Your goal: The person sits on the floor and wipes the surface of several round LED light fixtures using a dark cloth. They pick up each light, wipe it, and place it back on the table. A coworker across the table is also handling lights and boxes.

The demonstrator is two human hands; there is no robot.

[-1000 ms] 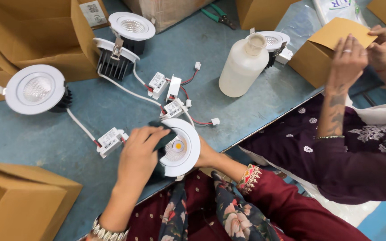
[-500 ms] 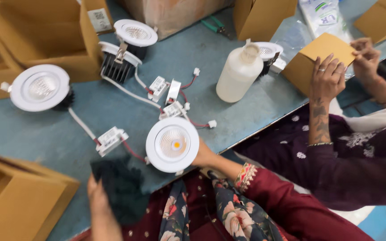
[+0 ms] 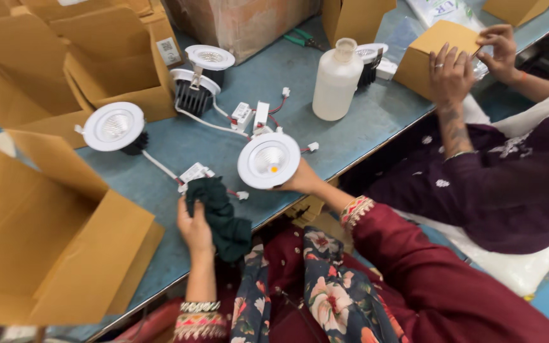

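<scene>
Downlight (image 3: 268,160), round and white-rimmed, is held face up above the near edge of the blue table (image 3: 363,124), gripped from beneath by the right hand (image 3: 300,181), whose fingers are closed around its underside. A dark green cloth (image 3: 218,217) is clutched in the left hand (image 3: 195,230), the fingers curled tight on its folds, just left of and below the lamp and apart from it.

An open brown carton (image 3: 46,241) is seen at the near left with its flaps spread; its inside cannot be made out. More open cartons (image 3: 96,57) are stacked at the far left, and nothing can be told of their contents. A white plastic bottle (image 3: 336,81) stands upright near the table's middle, with no liquid level to be made out. A small closed cardboard box (image 3: 436,54) is handled at the far right by a co-worker's hands (image 3: 451,75).

On the table, a second white downlight (image 3: 114,126) lies to the left, and two more (image 3: 206,79) rest behind on black finned bodies. Small white driver units (image 3: 249,115) with red and white wires are scattered between them. Green-handled pliers (image 3: 303,38) lie by a large box (image 3: 243,22) at the back.
</scene>
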